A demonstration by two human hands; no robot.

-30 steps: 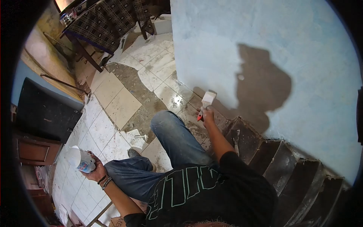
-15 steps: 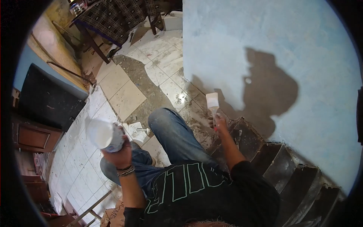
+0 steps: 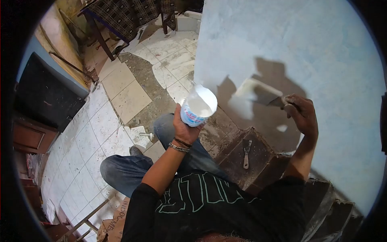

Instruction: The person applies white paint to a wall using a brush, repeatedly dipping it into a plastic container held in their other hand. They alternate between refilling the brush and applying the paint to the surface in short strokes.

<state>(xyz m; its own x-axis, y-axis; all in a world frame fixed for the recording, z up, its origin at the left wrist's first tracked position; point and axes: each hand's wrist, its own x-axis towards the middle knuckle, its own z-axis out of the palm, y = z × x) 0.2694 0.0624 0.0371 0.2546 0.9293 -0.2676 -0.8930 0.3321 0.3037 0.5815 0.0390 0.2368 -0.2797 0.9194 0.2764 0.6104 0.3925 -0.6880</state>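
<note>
**Cup and tool brought close together**

The left hand (image 3: 186, 131) has swung the cup (image 3: 192, 117) across from beside the left knee, so it now sits in front of the body, tilted with its mouth up and pale stuff inside. That hand is curled part-open round the cup, gripping its side and base. The right hand (image 3: 302, 113) has risen too, to the right of the cup and close by the wall (image 3: 342, 101); its fingers are closed on the handle of a flat tool (image 3: 262, 90), whose broad end now points towards the cup. Blur hides whether the tool touches the wall. As I judge it, the shift puts tool, cup and wall within one short reach. A scraper (image 3: 246, 155) lies on a step (image 3: 229, 161) below and right of the cup.
</note>
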